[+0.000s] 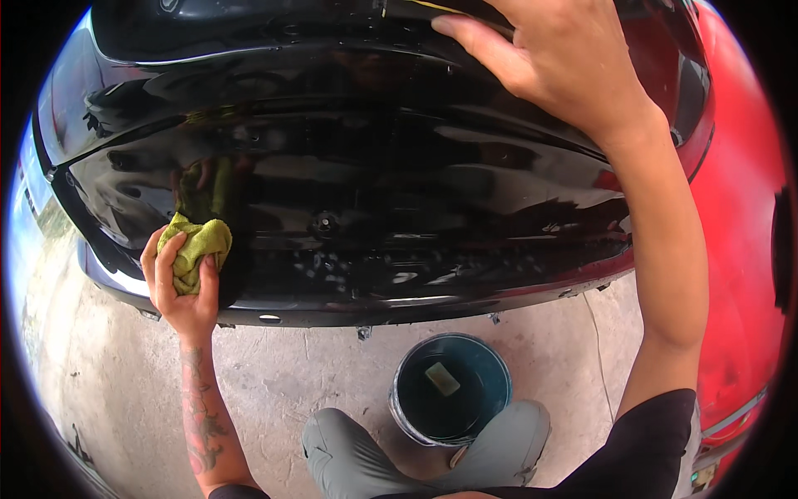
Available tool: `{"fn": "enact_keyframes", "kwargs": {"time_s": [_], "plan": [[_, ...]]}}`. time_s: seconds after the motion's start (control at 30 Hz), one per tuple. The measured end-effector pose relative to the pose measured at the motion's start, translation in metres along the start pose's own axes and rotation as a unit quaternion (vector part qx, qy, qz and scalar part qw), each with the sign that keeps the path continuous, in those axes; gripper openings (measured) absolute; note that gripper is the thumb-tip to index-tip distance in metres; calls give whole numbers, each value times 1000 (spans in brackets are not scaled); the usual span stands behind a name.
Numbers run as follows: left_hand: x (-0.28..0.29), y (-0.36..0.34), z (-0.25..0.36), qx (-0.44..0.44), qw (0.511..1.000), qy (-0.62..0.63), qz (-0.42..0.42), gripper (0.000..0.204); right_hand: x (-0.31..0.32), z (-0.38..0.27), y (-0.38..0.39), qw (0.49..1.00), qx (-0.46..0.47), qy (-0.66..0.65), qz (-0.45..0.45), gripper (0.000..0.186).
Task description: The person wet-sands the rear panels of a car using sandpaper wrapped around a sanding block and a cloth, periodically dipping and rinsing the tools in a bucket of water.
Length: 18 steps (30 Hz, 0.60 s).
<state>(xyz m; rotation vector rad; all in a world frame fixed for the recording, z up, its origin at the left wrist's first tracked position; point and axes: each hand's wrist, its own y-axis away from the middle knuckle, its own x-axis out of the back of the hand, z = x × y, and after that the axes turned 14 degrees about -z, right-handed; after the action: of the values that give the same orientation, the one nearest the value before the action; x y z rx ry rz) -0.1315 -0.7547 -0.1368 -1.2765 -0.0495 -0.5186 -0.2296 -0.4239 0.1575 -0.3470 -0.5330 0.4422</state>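
My left hand (179,274) grips a crumpled yellow-green cloth (197,243) against the lower left of a glossy black car body panel (391,191), which reflects it. My right hand (544,54) reaches over the upper part of that panel; its thumb sticks out, while the other fingers run out of the top of the view, so whether they hold anything is hidden. A thin yellow strip (424,4) shows near that thumb at the top edge.
A bucket (399,399) of dark water with a pale rectangular block (442,378) in it stands on the concrete floor (274,374) between my knees, below the panel's lower edge. A red car body (731,233) is close on the right.
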Motion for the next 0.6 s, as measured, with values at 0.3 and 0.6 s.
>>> {"fn": "enact_keyframes", "kwargs": {"time_s": [0.3, 0.6], "plan": [[0, 0, 0, 0, 1000, 4, 0, 39, -4, 1, 4, 1000, -16, 7, 10, 38], [0, 0, 0, 0, 1000, 6, -3, 39, -5, -1, -2, 1000, 0, 26, 14, 37]]}}
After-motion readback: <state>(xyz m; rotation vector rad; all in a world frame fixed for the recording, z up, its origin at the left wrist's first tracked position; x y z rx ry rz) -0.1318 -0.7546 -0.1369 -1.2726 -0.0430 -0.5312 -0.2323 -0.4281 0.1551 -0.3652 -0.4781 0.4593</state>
